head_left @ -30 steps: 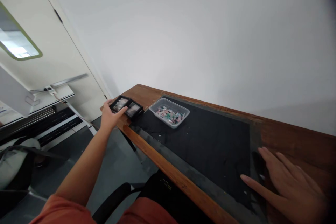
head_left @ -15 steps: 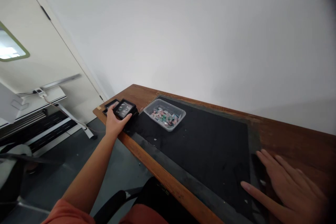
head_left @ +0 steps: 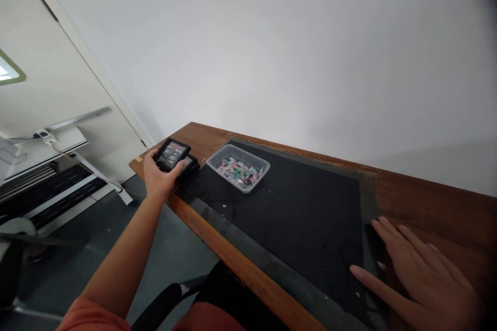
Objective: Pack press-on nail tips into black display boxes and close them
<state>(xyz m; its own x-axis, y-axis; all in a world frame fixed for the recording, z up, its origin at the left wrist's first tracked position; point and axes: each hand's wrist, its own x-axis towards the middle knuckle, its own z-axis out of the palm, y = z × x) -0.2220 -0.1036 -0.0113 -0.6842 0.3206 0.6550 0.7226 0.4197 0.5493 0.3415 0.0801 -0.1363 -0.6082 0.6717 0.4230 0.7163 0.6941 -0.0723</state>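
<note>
From the head view, my left hand [head_left: 157,178] has its grip closed on a small black display case [head_left: 171,153], thumb at its right edge and fingers under its left side, and I hold it tilted just above the far left corner of the desk [head_left: 427,201]. A second black case [head_left: 189,164] lies on the desk right under and beside the held one; whether the two touch I cannot tell. I judge the work barely begun: one case is picked up, the other lies on the wood, and the clear plastic tub [head_left: 237,167] of small coloured pieces, standing just to the right on the black mat [head_left: 306,217], looks full and untouched, with no hand near it.

The held case is flat and square with a thick black frame and a clear window; small pale and reddish things show through it, too small to name. A few pale crumbs are scattered on the mat.

My right hand [head_left: 423,274] lies flat, fingers spread and holding nothing, on the mat's right edge where it meets the bare wood, well apart from the cases and the tub
</note>
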